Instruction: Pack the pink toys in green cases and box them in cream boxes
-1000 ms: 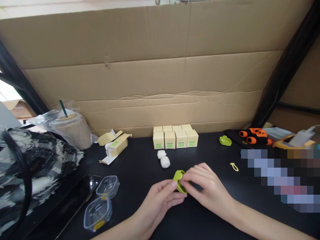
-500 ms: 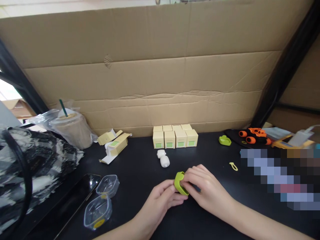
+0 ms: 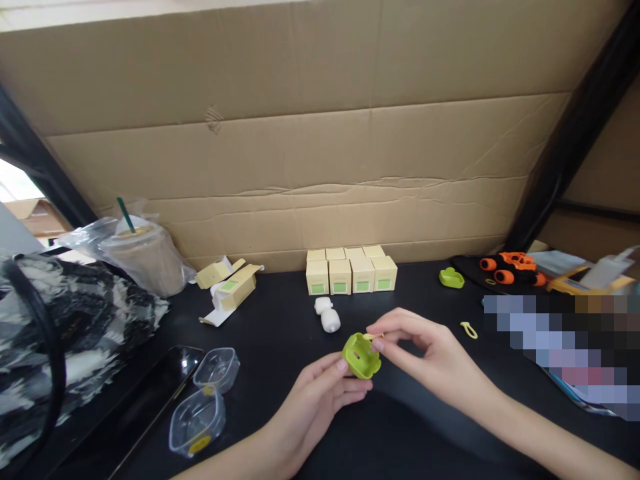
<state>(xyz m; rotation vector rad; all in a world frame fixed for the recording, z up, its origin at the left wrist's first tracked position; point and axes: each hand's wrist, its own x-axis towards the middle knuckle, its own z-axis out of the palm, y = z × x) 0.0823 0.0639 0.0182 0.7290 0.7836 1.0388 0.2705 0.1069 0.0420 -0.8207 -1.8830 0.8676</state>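
Note:
My left hand (image 3: 325, 387) holds a small lime-green cover (image 3: 367, 365), shaped like a cup with a wavy rim. The cover's hollow side faces up towards me, and a dark slot shows in its inside wall. Between thumb and forefinger, my right hand (image 3: 425, 347) pinches a small, thin, pale yellow piece (image 3: 371, 337) at the cover's upper right rim. Its full shape is hidden by the fingers. Beyond my hands lie two joined or touching white rounded pieces (image 3: 330, 320). A similar green wavy-rimmed piece (image 3: 451, 278) and a pale yellow loop (image 3: 469, 330) lie off to the right.
Small cream boxes (image 3: 340, 277) stand in rows against the cardboard wall (image 3: 300, 147). Opened packaging (image 3: 235, 290), clear plastic containers (image 3: 197, 423), a phone (image 3: 135, 407) and a bagged drink cup (image 3: 143, 257) are on the left. An orange toy car (image 3: 515, 267) sits at right.
The green cover has turned so its inside faces me. My right hand has drawn out of it, up and to the right, and the pale yellow piece now shows in its fingertips.

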